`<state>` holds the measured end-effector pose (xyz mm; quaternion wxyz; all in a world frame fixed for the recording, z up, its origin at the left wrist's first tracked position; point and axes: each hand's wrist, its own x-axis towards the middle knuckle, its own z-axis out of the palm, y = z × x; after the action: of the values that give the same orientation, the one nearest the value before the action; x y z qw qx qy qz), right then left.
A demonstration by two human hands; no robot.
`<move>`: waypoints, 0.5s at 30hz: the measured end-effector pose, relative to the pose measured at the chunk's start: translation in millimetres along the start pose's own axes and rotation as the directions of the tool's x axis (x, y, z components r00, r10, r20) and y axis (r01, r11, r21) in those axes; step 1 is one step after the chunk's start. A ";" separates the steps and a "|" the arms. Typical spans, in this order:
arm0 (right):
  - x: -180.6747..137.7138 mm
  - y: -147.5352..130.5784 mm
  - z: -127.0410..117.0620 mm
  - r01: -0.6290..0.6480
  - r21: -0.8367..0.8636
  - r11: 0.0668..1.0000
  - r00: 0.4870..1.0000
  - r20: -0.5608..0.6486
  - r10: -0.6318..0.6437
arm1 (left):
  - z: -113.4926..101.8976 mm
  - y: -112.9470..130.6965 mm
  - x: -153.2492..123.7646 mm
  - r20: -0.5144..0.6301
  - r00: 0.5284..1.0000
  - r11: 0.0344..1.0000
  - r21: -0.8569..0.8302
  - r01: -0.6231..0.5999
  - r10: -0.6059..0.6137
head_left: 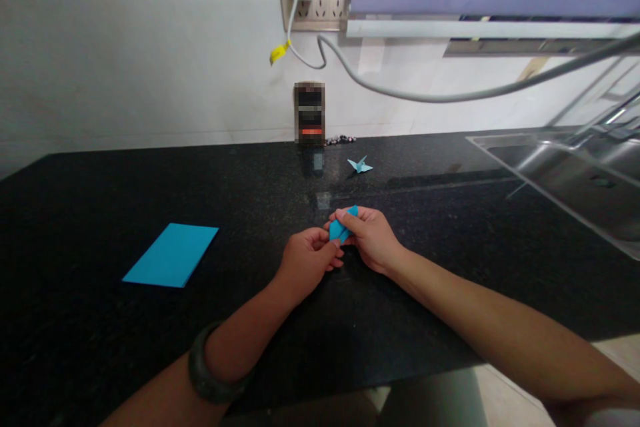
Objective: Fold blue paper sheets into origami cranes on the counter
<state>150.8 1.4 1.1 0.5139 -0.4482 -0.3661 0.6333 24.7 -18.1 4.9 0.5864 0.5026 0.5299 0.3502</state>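
Folded blue paper [335,232]: it is in the two hands, between the front edge and the back edge of the black counter [250,193]; whether it touches the counter, I cannot tell.
Left hand [306,260]: the fingers are narrow, with thumb and fingertips pinching the lower end of the paper.
Right hand [374,238]: it holds the upper part of the same paper, the thumb lying on top.
Bangle [197,365]: dark, around the left forearm.
Flat blue paper [173,257]: it lies toward the counter's left end, well apart from the hands.
Paper crane [361,166]: light blue, near the back edge.
Beaded string [341,140]: at the back edge, beside an upright dark object [310,113], which is blurred.
Sink [537,155]: metal, at the right.
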 end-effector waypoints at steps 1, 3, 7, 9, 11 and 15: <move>-0.5 0.6 0.6 0.012 -0.012 1.000 1.000 0.004 -0.012 | 0.2 -0.3 0.5 -0.009 1.000 1.000 0.000 -0.007 0.007; -1.6 1.1 1.7 0.032 -0.034 0.999 0.999 0.014 -0.031 | 0.2 -0.7 1.5 -0.019 1.000 1.000 0.007 -0.017 0.017; -3.7 1.5 3.1 0.055 -0.096 0.994 0.998 0.033 -0.052 | -1.4 -1.1 2.7 -0.030 0.998 0.998 0.020 -0.054 0.054; -3.9 2.4 3.4 0.073 -0.115 0.991 0.997 0.040 -0.069 | -2.5 -1.8 3.3 -0.039 0.996 0.996 0.016 -0.083 0.083; -3.4 3.6 3.5 0.091 -0.105 0.990 0.995 0.045 -0.087 | -3.1 -3.0 4.0 -0.047 0.993 0.994 0.002 -0.109 0.109; -1.8 4.5 3.3 0.104 -0.074 0.992 0.994 0.042 -0.101 | -3.1 -5.2 4.4 -0.063 0.987 0.989 -0.010 -0.146 0.145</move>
<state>146.3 -1.3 -1.7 0.5214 -0.4358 -0.4221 0.6000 21.9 -14.5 -1.1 0.5461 0.5246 0.5074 0.4113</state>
